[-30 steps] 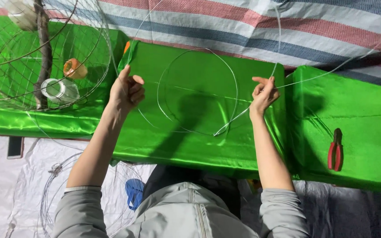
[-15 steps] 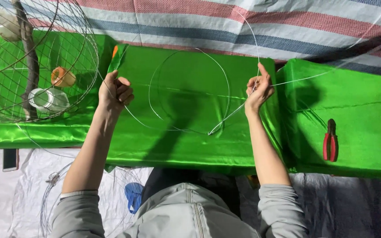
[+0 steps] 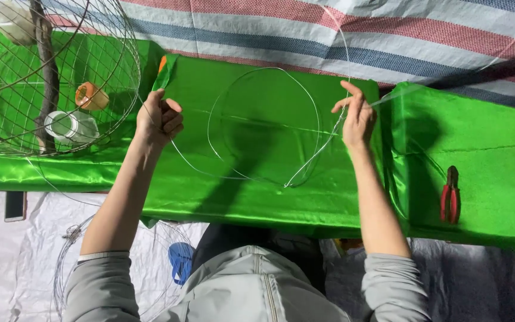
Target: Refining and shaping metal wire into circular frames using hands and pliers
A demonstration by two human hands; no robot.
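A thin steel wire (image 3: 263, 128) is bent into a loose loop over a shiny green cloth (image 3: 257, 197) covering a low table. My left hand (image 3: 159, 119) is closed on the wire at the loop's left side. My right hand (image 3: 357, 116) pinches the wire at the loop's right side, fingers together, index finger raised. One wire end runs up past the right hand toward the striped tarp; another end points down at the cloth between my arms.
A round wire-mesh frame (image 3: 114, 71) lies at the left with an orange tape roll (image 3: 90, 95) and a clear tape roll (image 3: 70, 126) seen through it. Red-handled pliers (image 3: 450, 195) rest on the right cloth. Wire coils (image 3: 70, 238) and a phone (image 3: 14, 206) lie on the floor.
Both hands keep their hold on the wire; the loop has been drawn a little tighter and rounder. The view has shifted, so the mesh frame shows more at the left.
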